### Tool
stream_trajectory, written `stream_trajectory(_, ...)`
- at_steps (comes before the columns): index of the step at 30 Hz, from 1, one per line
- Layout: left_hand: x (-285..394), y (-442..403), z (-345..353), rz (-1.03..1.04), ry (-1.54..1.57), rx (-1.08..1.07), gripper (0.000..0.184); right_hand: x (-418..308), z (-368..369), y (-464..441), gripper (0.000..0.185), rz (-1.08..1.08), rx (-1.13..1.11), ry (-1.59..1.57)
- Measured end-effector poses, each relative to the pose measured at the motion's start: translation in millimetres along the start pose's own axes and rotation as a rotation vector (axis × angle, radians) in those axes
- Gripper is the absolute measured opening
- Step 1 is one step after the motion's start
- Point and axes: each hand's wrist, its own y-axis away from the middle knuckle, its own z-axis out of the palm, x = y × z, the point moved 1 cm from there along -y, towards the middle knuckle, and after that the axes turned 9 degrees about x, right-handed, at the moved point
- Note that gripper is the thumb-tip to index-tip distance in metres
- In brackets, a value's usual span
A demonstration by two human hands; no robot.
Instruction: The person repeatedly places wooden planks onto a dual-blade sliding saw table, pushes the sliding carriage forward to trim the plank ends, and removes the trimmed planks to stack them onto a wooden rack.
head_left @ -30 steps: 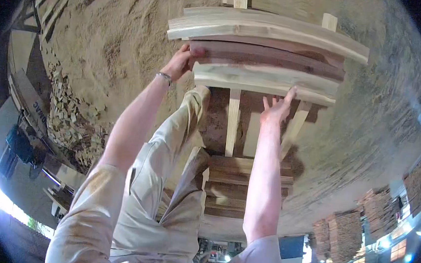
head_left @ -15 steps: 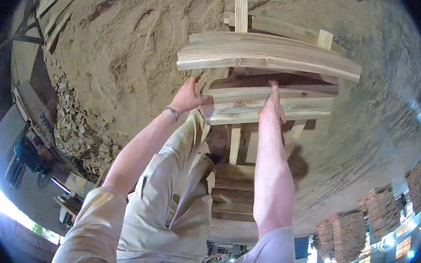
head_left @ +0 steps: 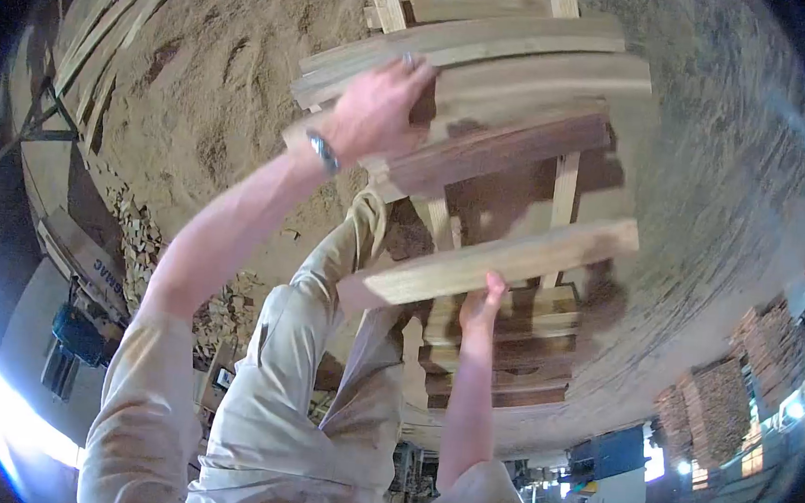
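Observation:
My right hand (head_left: 481,310) grips the lower edge of a pale wooden board (head_left: 516,256), its thumb along the board's face. This board is held tilted, right end higher, above the lower stack. Farther off, my left hand (head_left: 381,108), with a ring and a metal wristband, curls its fingers around a second wooden board (head_left: 548,88), which is smeared by motion. Just beyond it, other pale boards (head_left: 533,40) lie across two upright-looking strips. A dark reddish-brown board (head_left: 514,152) lies nearer, below my left hand.
Wooden support strips (head_left: 565,193) run beneath the boards. Near my feet stands a stack of boards (head_left: 547,343). Sawdust (head_left: 238,59) covers the floor, with wood offcuts (head_left: 139,240) on the left. Long strips (head_left: 129,3) lie at upper left; stacked timber (head_left: 707,408) stands at right.
Both hands were at the near boards. My right hand has drawn one board toward me, away from the others. My left hand has moved forward onto a farther board, and the view has shifted.

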Motion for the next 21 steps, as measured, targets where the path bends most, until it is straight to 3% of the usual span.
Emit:
stream_trajectory(3, 40.7, 49.6, 40.5, 0.048, 0.190, -0.032, 0.066, 11.2, -25.4, 29.7, 0.100, -0.011, 0.034, -0.047)
stream_trajectory(5, 73.3, 73.9, 76.7, -0.111, 0.264, -0.217, 0.067, 23.5, -50.4, 43.0, 0.101, -0.003, 0.081, -0.042)
stream_trajectory(7, 89.7, 97.8, 137.9, -0.111, 0.229, -0.230, 0.068, 36.1, -74.6, 50.5, 0.101, 0.042, 0.133, 0.002)
stream_trajectory(11, 108.1, 135.6, 239.7, -0.220, 0.056, 0.031, 0.061, 47.7, -104.0, 64.9, 0.101, -0.003, 0.126, -0.014)
stream_trajectory(13, 112.8, 133.0, 249.2, -0.369, 0.083, 0.057, 0.057, 44.1, -110.5, 70.7, 0.103, 0.022, 0.175, -0.018)
stream_trajectory(14, 113.1, 128.8, 250.7, -0.347, 0.071, 0.165, 0.054, 46.3, -116.0, 72.0, 0.104, 0.039, 0.188, 0.018)
stream_trajectory(15, 108.0, 118.4, 251.6, -0.341, 0.097, 0.078, 0.052, 48.6, -118.3, 73.0, 0.105, 0.056, 0.195, 0.049)
stream_trajectory(17, 97.3, 94.5, 237.6, -0.166, -0.161, 0.112, 0.076, 49.3, -120.9, 71.9, 0.107, 0.012, 0.139, 0.070)
stream_trajectory(21, 78.5, 48.2, 205.3, -0.091, -0.342, 0.120, 0.116, 68.6, -142.1, 61.0, 0.107, -0.052, 0.053, 0.113)
